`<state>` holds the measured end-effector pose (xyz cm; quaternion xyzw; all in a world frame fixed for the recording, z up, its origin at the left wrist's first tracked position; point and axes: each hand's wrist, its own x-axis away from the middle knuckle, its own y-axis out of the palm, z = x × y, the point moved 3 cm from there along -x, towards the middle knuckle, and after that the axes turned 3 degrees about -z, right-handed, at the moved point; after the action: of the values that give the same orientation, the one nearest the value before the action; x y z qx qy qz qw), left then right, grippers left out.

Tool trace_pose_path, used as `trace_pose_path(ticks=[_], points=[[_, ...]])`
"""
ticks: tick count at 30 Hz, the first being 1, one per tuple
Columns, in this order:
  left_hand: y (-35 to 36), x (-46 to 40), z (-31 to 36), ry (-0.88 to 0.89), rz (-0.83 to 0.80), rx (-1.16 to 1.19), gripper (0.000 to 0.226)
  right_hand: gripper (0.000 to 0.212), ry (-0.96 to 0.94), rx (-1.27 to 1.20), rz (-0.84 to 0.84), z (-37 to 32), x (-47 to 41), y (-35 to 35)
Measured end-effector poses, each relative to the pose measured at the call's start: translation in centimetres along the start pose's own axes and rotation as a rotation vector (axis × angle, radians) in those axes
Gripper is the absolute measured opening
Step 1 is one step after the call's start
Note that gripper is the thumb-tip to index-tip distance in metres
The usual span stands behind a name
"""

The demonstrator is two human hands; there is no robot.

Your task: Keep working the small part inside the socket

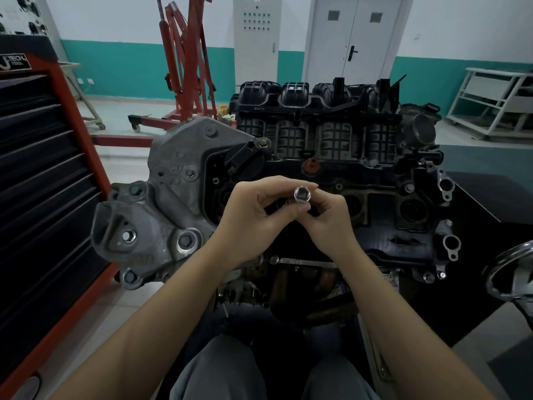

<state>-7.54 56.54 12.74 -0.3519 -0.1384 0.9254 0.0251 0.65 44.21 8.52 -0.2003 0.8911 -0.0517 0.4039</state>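
In the head view, just above the centre of the frame, both hands meet over the engine (331,174). The left hand (253,217) curls its thumb and forefinger toward a small chrome socket (302,194), whose open hex end faces the camera. The right hand (328,215) pinches the same socket from below and from the right, its fingers bent closely round it. Something ribbed, perhaps a spring or thread, shows just behind the socket, but it is too small to tell what it is.

The grey aluminium bracket (173,197) fills the left centre, with its bolts in place; the black intake manifold (317,111) runs across the upper middle. A red tool cabinet (43,168) stands at the left edge.

To handle the socket well, I judge it best to keep it pinched on both sides while it is turned or fitted, directly over the engine's top, since a dropped socket could slip into one of the open ports below.
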Motion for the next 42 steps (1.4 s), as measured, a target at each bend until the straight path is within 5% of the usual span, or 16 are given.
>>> trace_pose_path(ticks=[8, 14, 20, 26, 32, 39, 42], points=[[-0.06, -0.22, 0.0, 0.051, 0.071, -0.165, 0.015, 0.017, 0.015, -0.034, 0.03, 0.29, 0.08, 0.06], [0.18, -0.19, -0.19, -0.032, -0.08, 0.03, 0.02, 0.016, 0.026, -0.027, 0.023, -0.03, 0.1, 0.16], [0.11, -0.06, 0.15, 0.017, 0.068, -0.122, 0.019, 0.016, 0.024, -0.026, 0.035, 0.33, 0.12, -0.01], [0.31, -0.13, -0.01, -0.028, -0.089, -0.005, 0.025, 0.017, 0.035, -0.021, 0.015, 0.19, 0.17, 0.11], [0.24, -0.15, 0.12, 0.016, 0.062, -0.168, 0.021, 0.022, 0.023, -0.066, 0.033, 0.26, 0.09, 0.17], [0.38, -0.17, 0.06, -0.034, -0.044, -0.025, 0.027, 0.02, 0.028, -0.056, 0.009, 0.21, 0.08, 0.05], [0.46, -0.2, 0.15, -0.017, 0.031, -0.077, 0.023, 0.018, 0.055, -0.102, 0.029, 0.56, 0.04, 0.16]])
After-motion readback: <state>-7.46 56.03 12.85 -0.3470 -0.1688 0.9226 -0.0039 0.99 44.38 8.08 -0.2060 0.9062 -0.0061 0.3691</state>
